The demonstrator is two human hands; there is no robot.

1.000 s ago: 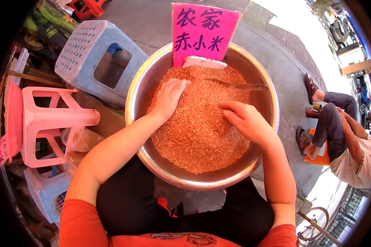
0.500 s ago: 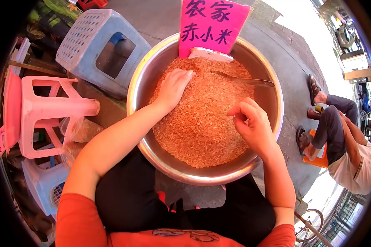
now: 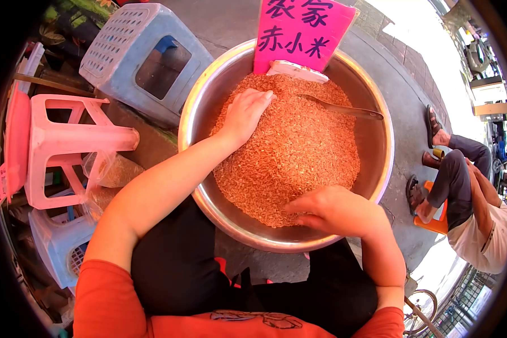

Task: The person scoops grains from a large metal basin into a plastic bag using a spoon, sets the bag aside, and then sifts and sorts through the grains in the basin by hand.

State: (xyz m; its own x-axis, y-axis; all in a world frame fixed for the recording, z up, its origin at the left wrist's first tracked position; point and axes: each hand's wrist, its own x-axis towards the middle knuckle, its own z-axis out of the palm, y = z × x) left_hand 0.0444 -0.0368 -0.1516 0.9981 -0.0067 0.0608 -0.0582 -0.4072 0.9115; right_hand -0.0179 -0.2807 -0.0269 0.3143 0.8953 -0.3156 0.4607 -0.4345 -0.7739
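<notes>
A wide metal basin [image 3: 376,141] holds a heap of reddish-brown rice grains [image 3: 290,152]. My left hand [image 3: 248,116] lies on the left upper part of the heap, fingers stretched out and holding nothing. Near the basin's front rim, my right hand [image 3: 335,211] touches the grains with its fingertips. Its thumb and fingers point left, a little apart, and no held object shows between them. A metal spoon [image 3: 349,110] is stuck in the rice on the far right side, its handle towards the rim. Behind the heap stands a pink handwritten sign [image 3: 298,36] with a white piece [image 3: 298,71] at its foot.
Left of the basin are a blue-grey stool [image 3: 115,62], a pink stool [image 3: 81,135], a paler blue stool [image 3: 53,239] and clear bags of grain [image 3: 118,172]. A seated person [image 3: 481,225] is on the right, over the grey pavement [image 3: 403,84].
My right hand has moved down and left from above the right side of the heap to the grains by the front rim. My left hand stays on the rice. The view has shifted slightly.
</notes>
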